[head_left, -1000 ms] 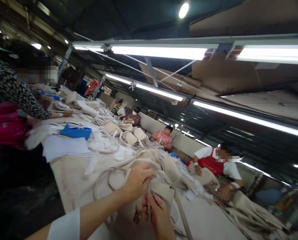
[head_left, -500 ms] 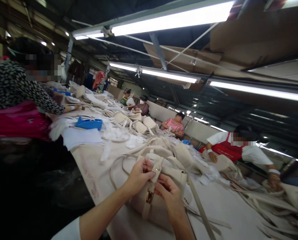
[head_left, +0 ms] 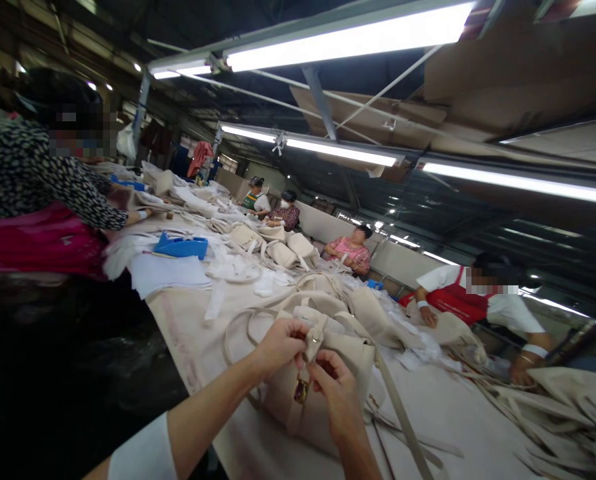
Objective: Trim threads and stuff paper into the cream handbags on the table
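Note:
A cream bag [head_left: 348,353] lies on the table in front of me, with a short strap [head_left: 317,331] running down its front. My left hand [head_left: 282,348] pinches the strap from the left side. From the right, my right hand [head_left: 334,381] has thumb and fingers closed on the same strap, just below. A gold-coloured metal clasp [head_left: 301,390] hangs under my fingertips against the bag's front. The strap's part between my fingers is partly hidden. A long strap [head_left: 403,413] trails off the bag's right side.
White sheets [head_left: 168,272] and a blue tray [head_left: 182,246] lie at the left. More cream bags [head_left: 283,253] are heaped farther up the table [head_left: 178,333]. Loose straps and pieces [head_left: 553,413] lie at the right. One person leans in at the left; several others work across the table.
My left fingers have shifted slightly lower along the strap, and the strap between my hands is now bent. At the right, a person's hand has moved left.

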A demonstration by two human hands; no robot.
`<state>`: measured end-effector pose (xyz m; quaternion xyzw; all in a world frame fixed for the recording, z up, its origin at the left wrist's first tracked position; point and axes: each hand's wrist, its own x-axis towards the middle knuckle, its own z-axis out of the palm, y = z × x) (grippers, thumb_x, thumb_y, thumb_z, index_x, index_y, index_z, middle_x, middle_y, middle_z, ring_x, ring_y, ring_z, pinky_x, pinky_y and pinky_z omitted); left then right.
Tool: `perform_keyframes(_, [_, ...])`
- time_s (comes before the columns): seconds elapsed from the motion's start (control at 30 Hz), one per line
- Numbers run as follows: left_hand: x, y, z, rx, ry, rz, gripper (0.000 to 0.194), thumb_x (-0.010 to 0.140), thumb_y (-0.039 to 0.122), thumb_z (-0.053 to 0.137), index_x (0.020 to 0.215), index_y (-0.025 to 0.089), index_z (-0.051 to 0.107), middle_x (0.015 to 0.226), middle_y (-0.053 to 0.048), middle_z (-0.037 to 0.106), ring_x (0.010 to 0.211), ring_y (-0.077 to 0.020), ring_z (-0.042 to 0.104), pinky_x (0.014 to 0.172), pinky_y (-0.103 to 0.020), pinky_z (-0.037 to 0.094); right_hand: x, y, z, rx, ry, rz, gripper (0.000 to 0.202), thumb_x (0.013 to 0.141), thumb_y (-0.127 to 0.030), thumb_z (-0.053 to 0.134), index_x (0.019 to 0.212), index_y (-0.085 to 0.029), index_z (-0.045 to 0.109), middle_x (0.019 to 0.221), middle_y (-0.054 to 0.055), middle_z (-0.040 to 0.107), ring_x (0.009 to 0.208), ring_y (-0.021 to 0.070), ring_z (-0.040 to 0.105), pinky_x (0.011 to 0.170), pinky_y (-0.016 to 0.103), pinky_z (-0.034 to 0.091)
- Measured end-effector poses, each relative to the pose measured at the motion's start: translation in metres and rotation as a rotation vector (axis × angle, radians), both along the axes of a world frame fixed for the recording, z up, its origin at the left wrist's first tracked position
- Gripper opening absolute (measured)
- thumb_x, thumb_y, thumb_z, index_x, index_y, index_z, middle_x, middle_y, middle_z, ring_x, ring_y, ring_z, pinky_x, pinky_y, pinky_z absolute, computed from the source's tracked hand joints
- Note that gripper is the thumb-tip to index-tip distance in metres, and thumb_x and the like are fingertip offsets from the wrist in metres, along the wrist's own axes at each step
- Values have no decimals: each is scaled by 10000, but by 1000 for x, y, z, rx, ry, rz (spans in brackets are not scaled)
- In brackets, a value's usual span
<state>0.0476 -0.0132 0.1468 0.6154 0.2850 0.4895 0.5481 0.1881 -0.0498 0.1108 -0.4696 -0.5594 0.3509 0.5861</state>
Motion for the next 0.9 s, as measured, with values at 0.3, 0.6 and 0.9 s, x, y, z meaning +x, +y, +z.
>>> perform_keyframes(0.3, [3, 0, -2, -1, -38, 21, 209, 581, 339, 684, 655, 170, 584, 520, 29, 550, 451, -103, 490, 446, -231, 222, -1, -5, 2, -37, 23, 39, 218, 636, -412, 732, 708, -213, 684, 645, -23, 566, 597, 139, 438, 564, 274, 385])
perform_keyframes(0.6, [-4, 12, -9, 2, 62, 54, 145, 561, 266, 682, 601, 164, 586, 560, 45, 526, 561, -99, 417, 545, -241, 297, -6, -5, -2, -38, 128, 32, 162, 643, -372, 721, 710, -237, 664, 593, -28, 578, 565, 152, 495, 552, 281, 435])
perform_keyframes(0.9, [2, 11, -3, 187, 270, 155, 167, 495, 109, 612, 524, 191, 469, 533, 67, 430, 572, -116, 358, 536, -271, 201, 2, 8, -22, -47, 199, 123, 177, 656, -367, 769, 774, -249, 712, 579, -35, 581, 533, 151, 504, 524, 280, 463])
